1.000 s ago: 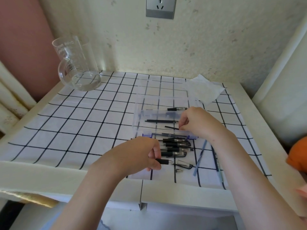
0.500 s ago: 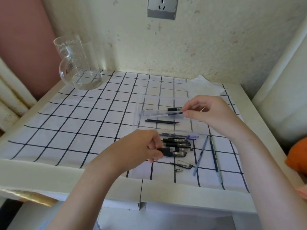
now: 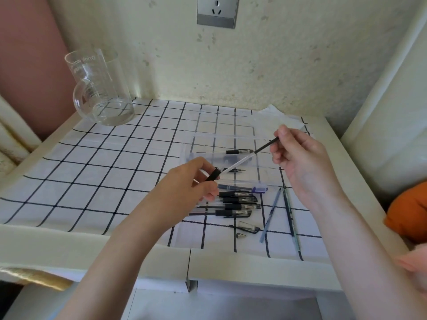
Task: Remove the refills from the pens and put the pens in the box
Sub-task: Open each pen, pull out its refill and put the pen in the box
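1. L hand (image 3: 194, 183) grips a pen barrel (image 3: 213, 176) at its black grip end, fingers curled round it. It is held above the cloth at the box's front-left corner.
2. R hand (image 3: 300, 158) pinches the refill (image 3: 245, 158) at its dark far end btwn thumb & forefinger, other fingers loosely curled.
3. The refill slants from the barrel mouth up-right to the R fingertips, over the box. Can't tell if its near end is inside the barrel or just clear of it.
4. Clear box (image 3: 201, 146) sits open on the checked cloth (image 3: 92, 172), lid laid back behind it. One black-grip pen (image 3: 239, 151) lies inside near the back wall, w/ thin dark pieces nearer the front.
5. Pile of pens (image 3: 238, 203) lies just in front of the box, side by side, approx. parallel to its front wall.
6. Two loose refills (image 3: 270, 214) lie on the cloth right of the pile. A clip cap (image 3: 248, 227) & small metal tip (image 3: 240, 235) lie in front of it.
7. Glass mug (image 3: 101, 88) stands in the far-left corner, a tissue (image 3: 277, 118) lies behind the box, and a wall socket (image 3: 217, 11) is above.
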`<act>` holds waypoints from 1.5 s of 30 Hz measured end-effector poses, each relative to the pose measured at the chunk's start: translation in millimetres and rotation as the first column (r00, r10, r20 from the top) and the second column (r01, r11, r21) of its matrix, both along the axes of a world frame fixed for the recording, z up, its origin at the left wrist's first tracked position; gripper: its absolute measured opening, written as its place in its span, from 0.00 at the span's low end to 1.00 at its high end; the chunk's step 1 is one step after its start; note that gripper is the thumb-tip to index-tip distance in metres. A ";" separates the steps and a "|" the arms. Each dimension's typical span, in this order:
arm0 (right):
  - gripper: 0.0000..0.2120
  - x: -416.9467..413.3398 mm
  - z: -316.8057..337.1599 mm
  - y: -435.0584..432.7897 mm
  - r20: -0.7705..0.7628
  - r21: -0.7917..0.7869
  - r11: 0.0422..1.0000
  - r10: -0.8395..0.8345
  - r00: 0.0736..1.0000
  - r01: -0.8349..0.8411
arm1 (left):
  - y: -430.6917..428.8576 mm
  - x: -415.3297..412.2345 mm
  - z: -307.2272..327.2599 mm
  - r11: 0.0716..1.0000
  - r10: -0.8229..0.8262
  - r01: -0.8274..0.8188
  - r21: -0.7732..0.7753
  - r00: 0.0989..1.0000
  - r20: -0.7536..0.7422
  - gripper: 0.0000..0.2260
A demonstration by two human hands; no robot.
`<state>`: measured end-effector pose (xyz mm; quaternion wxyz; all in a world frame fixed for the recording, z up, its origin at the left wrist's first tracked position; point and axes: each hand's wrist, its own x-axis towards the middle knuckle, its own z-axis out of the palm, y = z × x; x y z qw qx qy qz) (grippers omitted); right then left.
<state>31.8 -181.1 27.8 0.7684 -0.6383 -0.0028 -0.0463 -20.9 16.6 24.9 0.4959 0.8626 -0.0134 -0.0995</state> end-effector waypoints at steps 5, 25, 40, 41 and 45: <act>0.10 2.1 -1.6 2.8 0.034 0.062 0.996 -0.074 0.997 0.071 | 0.6 -0.3 -1.3 0.999 -0.030 0.032 0.040 0.999 -0.035 0.03; 0.09 4.7 -5.7 -3.7 0.069 0.020 0.998 -0.068 0.995 0.067 | 0.4 -2.0 3.1 0.999 -0.033 0.035 0.036 0.999 -0.043 0.05; 0.09 3.9 -11.3 -9.1 0.061 -0.111 0.992 -0.059 0.996 0.066 | -0.1 -2.1 0.3 0.996 -0.040 0.043 0.079 0.999 -0.032 0.05; 0.09 4.4 -12.4 -9.6 0.057 -0.114 0.991 -0.063 0.996 0.069 | -0.3 -2.4 0.2 0.996 -0.042 0.045 0.081 0.999 -0.032 0.05; 0.09 5.1 -14.9 -10.1 0.049 -0.129 0.990 -0.056 0.997 0.062 | -0.5 -1.2 -1.9 0.996 -0.025 0.028 0.086 0.999 -0.036 0.05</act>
